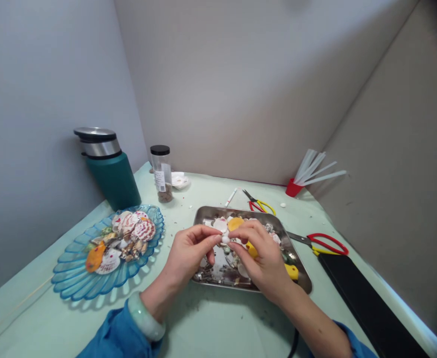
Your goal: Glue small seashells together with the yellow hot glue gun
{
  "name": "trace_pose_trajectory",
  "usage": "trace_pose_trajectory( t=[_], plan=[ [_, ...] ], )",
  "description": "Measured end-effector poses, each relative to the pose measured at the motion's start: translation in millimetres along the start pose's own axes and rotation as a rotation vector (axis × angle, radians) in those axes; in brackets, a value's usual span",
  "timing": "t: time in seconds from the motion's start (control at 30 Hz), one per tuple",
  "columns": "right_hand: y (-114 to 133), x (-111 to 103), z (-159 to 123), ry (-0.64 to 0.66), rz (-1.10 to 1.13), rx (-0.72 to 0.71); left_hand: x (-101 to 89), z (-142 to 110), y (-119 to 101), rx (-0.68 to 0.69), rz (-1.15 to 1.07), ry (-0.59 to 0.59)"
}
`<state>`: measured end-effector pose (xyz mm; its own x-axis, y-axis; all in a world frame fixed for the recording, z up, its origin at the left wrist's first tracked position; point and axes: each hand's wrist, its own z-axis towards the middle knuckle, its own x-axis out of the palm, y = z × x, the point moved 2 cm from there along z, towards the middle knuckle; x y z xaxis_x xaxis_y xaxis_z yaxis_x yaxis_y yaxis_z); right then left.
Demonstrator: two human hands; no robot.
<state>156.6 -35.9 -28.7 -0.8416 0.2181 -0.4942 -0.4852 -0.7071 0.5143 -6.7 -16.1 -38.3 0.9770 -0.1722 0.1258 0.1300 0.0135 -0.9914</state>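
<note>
Holds a small white piece above the metal tray, between the thumb and index finger of the left hand on one side and the fingertips of the right hand on the other. Has both grips narrow, with the two sets of fingertips nearly meeting at the piece — cannot tell its exact kind, shell or bead. Wears a pale green bangle on the left wrist, and blue sleeves on both arms. Under the hands, in the tray, a spread of shells and bits, among them an orange-yellow shell and a yellow piece near the right wall. To the left, a blue scalloped plate with a heap of shells, including a pink-striped shell and an orange shell. Behind the plate, a teal bottle; farther along, a clear jar with a black lid. Beyond the tray, a white pen and a small tool with red and yellow handles. Beside the tray on the right, larger scissors, just above a long black slab. At the far right, a red cup with translucent sticks leaning outward — all on a pale green tabletop.
</note>
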Motion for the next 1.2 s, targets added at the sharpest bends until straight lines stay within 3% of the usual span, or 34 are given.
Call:
trace_pose_trajectory(
  t=[0.47,1.2],
  plan=[
    [-1.6,3.1,-3.4,-0.01,-0.121,-0.117,0.9,0.0,-1.8,-0.001,0.008,0.001],
    [0.0,2.6,-3.0,-0.029,-0.167,-0.139,1.6,-0.9,-4.4,-0.009,0.011,-0.004]
  ],
)
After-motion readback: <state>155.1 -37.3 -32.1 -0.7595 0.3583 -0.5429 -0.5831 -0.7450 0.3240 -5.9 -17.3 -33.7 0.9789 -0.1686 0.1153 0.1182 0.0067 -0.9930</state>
